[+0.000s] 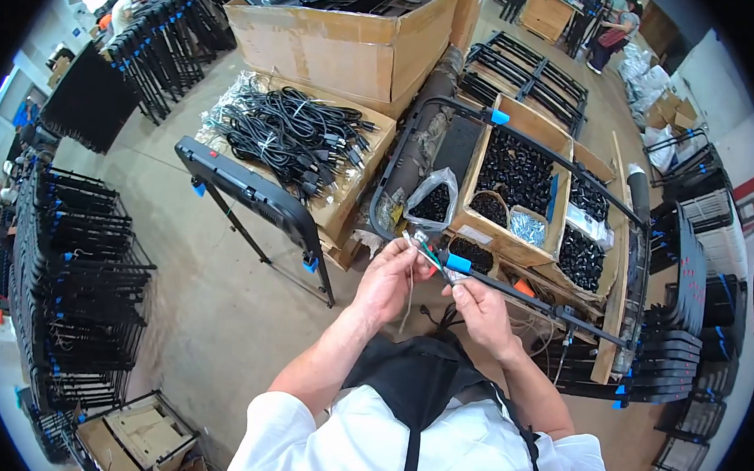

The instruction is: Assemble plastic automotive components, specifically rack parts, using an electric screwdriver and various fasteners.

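In front of my chest, my left hand (pixel 387 279) pinches the thin wires at the stripped end of a power cord, with a small white connector (pixel 420 237) just above the fingertips. White and green wires (pixel 430 254) run between my two hands. My right hand (pixel 482 315) is closed on the same cord, thumb on top; its black plug end (pixel 446 317) seems to hang below. Directly behind the hands lies a black tubular frame (pixel 512 291) with a blue wrap (pixel 458 264) on its bar. Exactly how the fingers grip the wires is too small to tell.
Bundled black power cords (pixel 292 135) lie on a carton at the left, behind a black panel on legs (pixel 254 195). A wooden bin (pixel 525 115) holds black parts and screws (pixel 528 228). Stacked black frames (pixel 82 261) stand far left; a large carton (pixel 336 52) is behind. Other people are farther off.
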Tool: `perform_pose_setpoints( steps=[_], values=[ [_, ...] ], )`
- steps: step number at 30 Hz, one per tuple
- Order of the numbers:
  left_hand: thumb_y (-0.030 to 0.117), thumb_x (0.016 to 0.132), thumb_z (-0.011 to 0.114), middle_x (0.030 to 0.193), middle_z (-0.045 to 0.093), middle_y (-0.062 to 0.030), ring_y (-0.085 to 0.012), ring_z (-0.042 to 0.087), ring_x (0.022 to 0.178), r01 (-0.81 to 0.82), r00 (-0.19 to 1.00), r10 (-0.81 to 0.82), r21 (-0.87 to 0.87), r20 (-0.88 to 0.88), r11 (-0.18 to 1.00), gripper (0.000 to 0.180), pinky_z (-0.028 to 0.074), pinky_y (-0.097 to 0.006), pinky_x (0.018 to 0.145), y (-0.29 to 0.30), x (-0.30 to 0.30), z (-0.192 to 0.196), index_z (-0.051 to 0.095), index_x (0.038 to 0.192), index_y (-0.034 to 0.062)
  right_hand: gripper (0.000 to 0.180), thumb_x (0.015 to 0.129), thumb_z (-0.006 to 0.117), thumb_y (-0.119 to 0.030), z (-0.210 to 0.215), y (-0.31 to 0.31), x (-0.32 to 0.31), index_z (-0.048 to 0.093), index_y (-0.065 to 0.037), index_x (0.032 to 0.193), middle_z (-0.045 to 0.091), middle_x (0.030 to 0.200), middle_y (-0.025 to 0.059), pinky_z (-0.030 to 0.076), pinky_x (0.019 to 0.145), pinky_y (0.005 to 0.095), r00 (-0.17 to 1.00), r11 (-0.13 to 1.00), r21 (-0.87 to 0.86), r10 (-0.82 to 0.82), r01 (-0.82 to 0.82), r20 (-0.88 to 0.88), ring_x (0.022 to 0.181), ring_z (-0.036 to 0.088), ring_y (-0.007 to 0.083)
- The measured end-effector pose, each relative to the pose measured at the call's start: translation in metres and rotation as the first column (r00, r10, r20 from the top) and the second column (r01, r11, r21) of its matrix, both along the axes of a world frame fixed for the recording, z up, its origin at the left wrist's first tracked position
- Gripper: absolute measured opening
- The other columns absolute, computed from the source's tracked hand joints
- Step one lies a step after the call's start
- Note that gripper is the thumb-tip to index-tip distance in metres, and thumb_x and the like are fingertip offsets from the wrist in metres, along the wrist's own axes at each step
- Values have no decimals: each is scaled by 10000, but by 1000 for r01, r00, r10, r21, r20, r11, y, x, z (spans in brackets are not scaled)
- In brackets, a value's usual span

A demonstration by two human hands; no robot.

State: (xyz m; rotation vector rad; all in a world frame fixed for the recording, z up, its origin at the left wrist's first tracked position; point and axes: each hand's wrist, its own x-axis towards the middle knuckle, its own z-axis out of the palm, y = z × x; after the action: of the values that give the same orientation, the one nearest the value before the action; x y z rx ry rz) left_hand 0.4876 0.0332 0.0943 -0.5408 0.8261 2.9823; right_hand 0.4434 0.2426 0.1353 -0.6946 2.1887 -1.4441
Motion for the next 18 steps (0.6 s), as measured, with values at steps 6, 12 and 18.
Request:
perform_pose_setpoints(
  steps=[6, 12, 18],
  values=[
    [199, 1065, 645, 864, 678, -10, -96, 630, 712, 86, 988, -45, -274, 149, 958, 135, 532, -264, 709, -28, -11, -21, 615, 1104, 73, 169, 1001, 661, -168, -12, -28, 17, 740, -35, 1067, 743, 927, 169, 579, 752, 457, 913, 963, 265, 64, 49, -404, 845, 730, 360],
    [256, 1058, 670, 774, 645, 28, -72, 559, 649, 173, 978, -117, -353, 174, 919, 208, 463, -246, 625, -43, -14, -37, 716, 1061, 53, 176, 993, 662, -178, -26, -40, 24, 743, -40, 1066, 760, 950, 143, 581, 765, 449, 877, 955, 292, 102, 45, -469, 865, 732, 354],
    [278, 1036, 714, 827, 642, 37, -61, 575, 754, 377, 923, -343, -218, 176, 900, 255, 477, -260, 723, -56, -14, -54, 787, 1137, 56, 243, 1023, 620, -248, -33, -41, 25, 747, -44, 1051, 749, 926, 155, 571, 773, 439, 969, 921, 390, 97, 0, -228, 863, 733, 340]
  ],
)
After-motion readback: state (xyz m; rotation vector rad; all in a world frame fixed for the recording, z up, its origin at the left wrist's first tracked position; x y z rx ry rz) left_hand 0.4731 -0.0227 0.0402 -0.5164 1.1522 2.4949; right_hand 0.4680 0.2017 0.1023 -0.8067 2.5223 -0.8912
